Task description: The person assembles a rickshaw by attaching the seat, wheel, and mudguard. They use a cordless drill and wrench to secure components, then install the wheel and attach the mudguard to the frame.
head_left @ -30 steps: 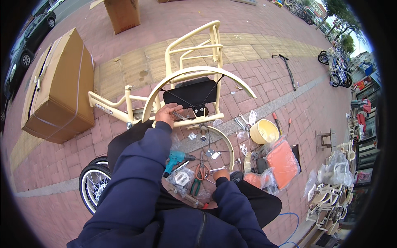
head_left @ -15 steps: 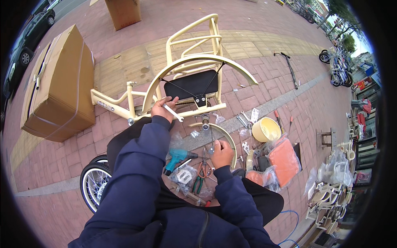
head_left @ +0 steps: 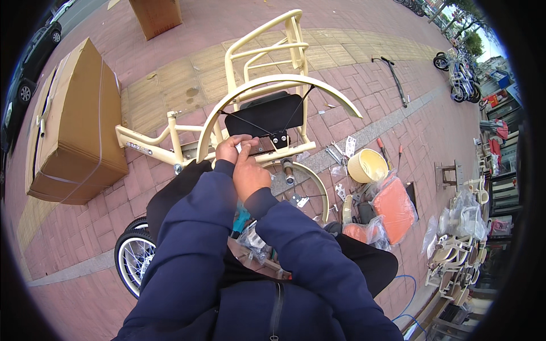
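Observation:
My left hand (head_left: 228, 150) is at the bicycle frame's lower tube, beside the curved cream mudguard (head_left: 250, 85). Its fingers reach toward the black chain guard (head_left: 266, 116). My right hand (head_left: 250, 175) meets it there, index finger pointing up against the left fingers. Both hands look closed at the fingertips, and what lies between them is hidden. The cream bicycle frame (head_left: 162, 152) lies in front of me. Just right of the hands, a bracket with two bolts (head_left: 278, 139) joins the mudguard's thin black stays to the frame.
A large cardboard box (head_left: 85, 131) stands left, with spoked wheels (head_left: 135, 258) nearer me. On the right are a cream basket (head_left: 367, 166), an orange plastic-wrapped seat (head_left: 394, 209), wrenches (head_left: 334, 152) and a second mudguard (head_left: 321, 187). A teal power drill (head_left: 240, 220) is partly behind my arms.
My right hand has moved up and left from the ground parts to my left hand. The wrench seen in my left hand earlier is now out of sight. The view has shifted slightly.

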Available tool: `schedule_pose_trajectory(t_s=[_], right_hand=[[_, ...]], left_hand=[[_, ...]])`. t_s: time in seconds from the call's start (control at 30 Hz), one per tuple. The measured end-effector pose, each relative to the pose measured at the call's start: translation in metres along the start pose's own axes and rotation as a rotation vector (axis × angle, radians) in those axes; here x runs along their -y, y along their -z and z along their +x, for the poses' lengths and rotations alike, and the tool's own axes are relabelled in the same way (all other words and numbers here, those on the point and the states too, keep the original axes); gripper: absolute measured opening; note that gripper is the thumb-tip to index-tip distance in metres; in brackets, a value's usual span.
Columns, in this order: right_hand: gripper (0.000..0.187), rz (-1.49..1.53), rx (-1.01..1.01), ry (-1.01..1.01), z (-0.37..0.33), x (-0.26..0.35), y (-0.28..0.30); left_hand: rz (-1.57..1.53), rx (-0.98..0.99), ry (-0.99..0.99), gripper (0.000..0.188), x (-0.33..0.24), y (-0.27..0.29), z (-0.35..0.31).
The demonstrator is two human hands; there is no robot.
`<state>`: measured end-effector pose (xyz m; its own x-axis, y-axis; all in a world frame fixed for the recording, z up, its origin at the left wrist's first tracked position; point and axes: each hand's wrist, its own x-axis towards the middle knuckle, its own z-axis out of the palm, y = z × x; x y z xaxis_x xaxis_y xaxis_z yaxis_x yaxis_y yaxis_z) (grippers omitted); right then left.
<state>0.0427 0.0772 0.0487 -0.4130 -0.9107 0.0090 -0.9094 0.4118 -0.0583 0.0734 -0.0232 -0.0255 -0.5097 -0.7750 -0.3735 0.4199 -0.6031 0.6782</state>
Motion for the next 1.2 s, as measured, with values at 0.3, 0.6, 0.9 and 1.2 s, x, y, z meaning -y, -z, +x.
schedule_pose_trajectory(t_s=[0.3,0.6,0.9,1.2], right_hand=[[0.03,0.37,0.617,-0.234,-0.131,-0.098,-0.084],[0.055,1.72,0.262,-0.895,-0.113,-0.144,-0.055],[0.048,1.798,0.326,-1.031,-0.096,-0.13,-0.01],[0.046,1.111,0.066,-0.743,-0.098,-0.136,-0.037]], left_hand=[[0.439,0.285,-0.04,0.043,0.03,-0.026,-0.014],[1.544,0.216,-0.201,0.037,0.058,-0.05,-0.025],[1.977,0.307,-0.228,0.033,-0.027,-0.12,-0.075],[1.514,-0.234,-0.95,0.038,-0.111,-0.113,-0.029]])
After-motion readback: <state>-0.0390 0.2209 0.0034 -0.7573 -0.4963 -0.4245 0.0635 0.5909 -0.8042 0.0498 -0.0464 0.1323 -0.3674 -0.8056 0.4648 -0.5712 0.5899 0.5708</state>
